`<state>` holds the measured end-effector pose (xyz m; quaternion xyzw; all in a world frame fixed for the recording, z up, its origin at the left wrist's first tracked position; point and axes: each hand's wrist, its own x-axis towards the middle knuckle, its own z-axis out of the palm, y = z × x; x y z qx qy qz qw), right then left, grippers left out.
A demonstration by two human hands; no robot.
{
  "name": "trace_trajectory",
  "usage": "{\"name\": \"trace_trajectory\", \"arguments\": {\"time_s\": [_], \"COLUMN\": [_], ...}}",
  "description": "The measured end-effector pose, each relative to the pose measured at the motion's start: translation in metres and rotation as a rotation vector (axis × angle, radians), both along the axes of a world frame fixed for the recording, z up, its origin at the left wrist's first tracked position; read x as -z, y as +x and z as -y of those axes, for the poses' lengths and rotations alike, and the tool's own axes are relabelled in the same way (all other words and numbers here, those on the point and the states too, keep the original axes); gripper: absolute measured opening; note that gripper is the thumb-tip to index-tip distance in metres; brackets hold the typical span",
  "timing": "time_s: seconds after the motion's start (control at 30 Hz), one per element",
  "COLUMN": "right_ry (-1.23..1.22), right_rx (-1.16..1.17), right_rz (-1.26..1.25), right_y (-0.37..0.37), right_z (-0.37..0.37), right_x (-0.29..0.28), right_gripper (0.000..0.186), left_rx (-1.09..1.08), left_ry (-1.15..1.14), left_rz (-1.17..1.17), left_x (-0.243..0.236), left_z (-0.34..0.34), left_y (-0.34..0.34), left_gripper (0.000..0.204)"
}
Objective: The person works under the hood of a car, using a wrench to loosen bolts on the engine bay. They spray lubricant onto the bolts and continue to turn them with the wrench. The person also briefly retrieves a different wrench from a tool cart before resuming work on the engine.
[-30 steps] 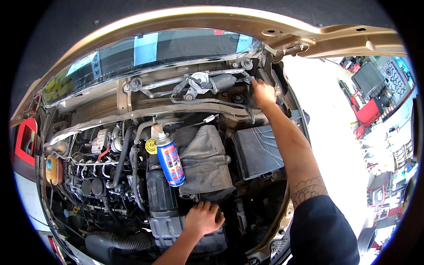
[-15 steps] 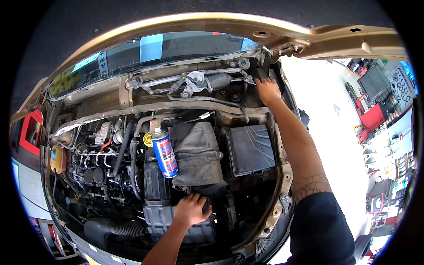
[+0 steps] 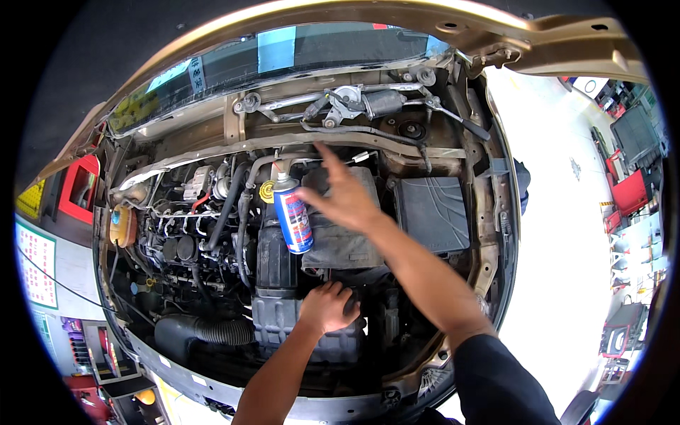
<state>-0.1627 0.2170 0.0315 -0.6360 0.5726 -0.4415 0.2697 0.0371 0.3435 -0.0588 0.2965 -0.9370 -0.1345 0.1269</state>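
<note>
My right hand [image 3: 340,195] is open, fingers spread, blurred, just beside a blue spray can [image 3: 296,223] with a thin red straw, lying over the engine bay. My left hand [image 3: 327,308] is curled at the top edge of the black plastic airbox [image 3: 280,326]; what lies under its fingers is hidden. A dark padded cover [image 3: 340,251] sits between the hands. Higher up, a black-handled tool [image 3: 473,129] sticks out from the right end of the wiper linkage [image 3: 382,104], touched by neither hand.
The raised hood [image 3: 552,49] frames the top. A black battery box [image 3: 432,212] is right of the can; engine hoses and an orange reservoir [image 3: 122,227] are at left. Red carts [image 3: 627,191] and equipment stand beyond the car's right side, shelving at lower left.
My right hand has left the tool at the wiper linkage and moved down-left toward the can, fingers spreading. My left hand stays at the airbox. The view has shifted slightly.
</note>
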Motion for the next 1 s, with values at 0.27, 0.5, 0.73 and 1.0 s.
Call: {"name": "trace_trajectory", "arguments": {"time_s": [0.27,0.5,0.73,1.0], "right_ry": [0.199,-0.606,-0.412,-0.192], "right_rx": [0.113,0.463,0.672,0.863], "right_rz": [0.048,0.828,0.098,0.122], "right_y": [0.086,-0.055,-0.1,-0.196], "right_z": [0.014,-0.103,-0.133,-0.086], "right_x": [0.023,-0.08,-0.067,-0.004], "right_gripper": [0.098,0.08,0.073,0.073], "left_rx": [0.013,-0.012,0.001,0.025], "left_ry": [0.1,0.058,0.05,0.0], "left_rz": [0.067,0.138,0.139,0.105], "left_x": [-0.002,0.003,0.001,0.01], "left_z": [0.006,0.005,0.004,0.007], "left_y": [-0.006,-0.01,-0.011,-0.01], "left_gripper": [0.036,0.026,0.029,0.028]}}
